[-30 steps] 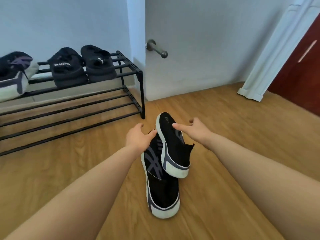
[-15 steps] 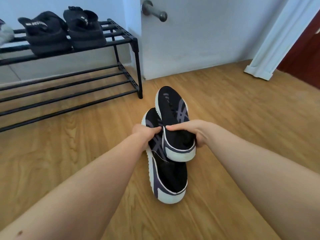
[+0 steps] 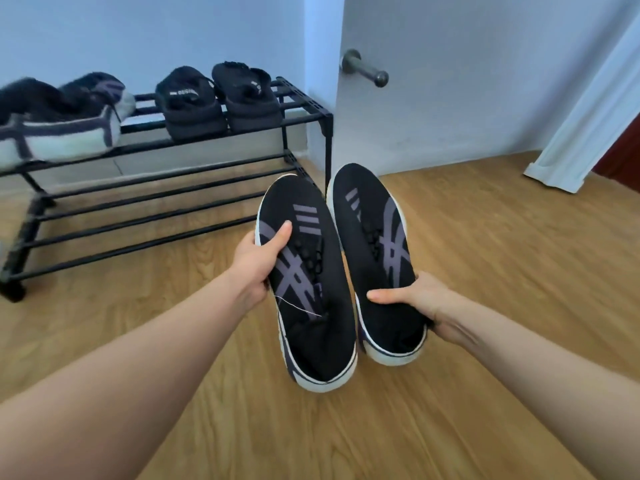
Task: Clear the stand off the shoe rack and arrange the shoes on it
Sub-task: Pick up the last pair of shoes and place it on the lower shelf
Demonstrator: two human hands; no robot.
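Two black sneakers with purple stripes and white soles are held side by side above the wooden floor, toes pointing away from me. My left hand (image 3: 258, 259) grips the left sneaker (image 3: 306, 289) at its left side. My right hand (image 3: 420, 299) grips the right sneaker (image 3: 377, 258) near its heel. The black two-tier shoe rack (image 3: 145, 206) stands to the left against the wall. On its top tier sit a pair of black sandals (image 3: 220, 98) and, further left, a pair of black-and-white sneakers (image 3: 59, 123). The lower tier holds nothing.
A white door (image 3: 467, 81) with a metal handle (image 3: 365, 69) stands just right of the rack. A white door frame (image 3: 585, 123) and a dark red panel lie at the far right. Wooden floor (image 3: 485, 254) spreads in front of the rack.
Both sneakers have been lifted off the floor, where one lay across the other, and now hang side by side in my hands. The view has tilted up toward the rack.
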